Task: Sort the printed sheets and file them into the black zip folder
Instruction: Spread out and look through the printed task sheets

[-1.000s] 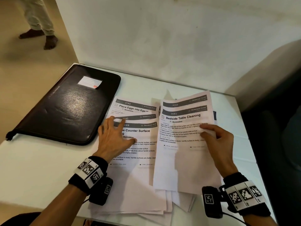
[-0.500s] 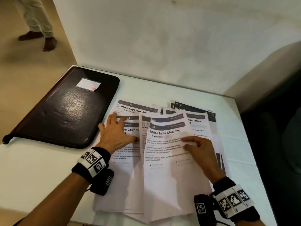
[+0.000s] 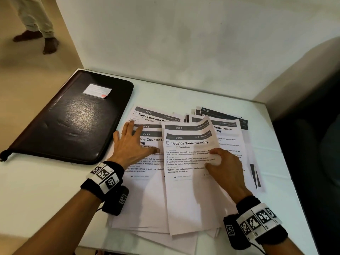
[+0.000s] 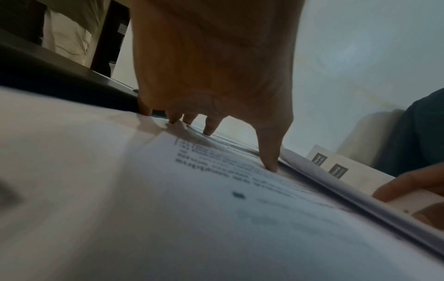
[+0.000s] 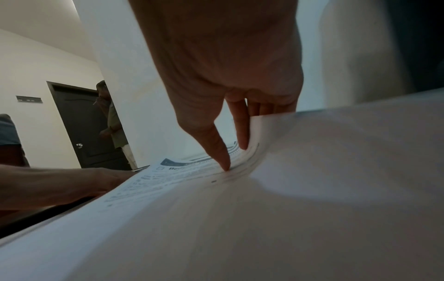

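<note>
On the white table [image 3: 46, 190], the left hand [image 3: 131, 146] lay flat, fingers spread, pinning one pile of sheets [image 3: 145, 190]; the right hand [image 3: 223, 166] pinched two sheets [image 3: 191, 181] beside it, probably for sorting. Beside them, the black folder [image 3: 73, 118] lay zipped.

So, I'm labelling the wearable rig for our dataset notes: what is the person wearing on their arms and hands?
Both hands are bare, forearms unsleeved. The left wrist carries a black fabric wristband with white panels printed with black square tag markers, and a small black camera box below it. The right wrist wears the same; a thin black cable trails from it.
</note>
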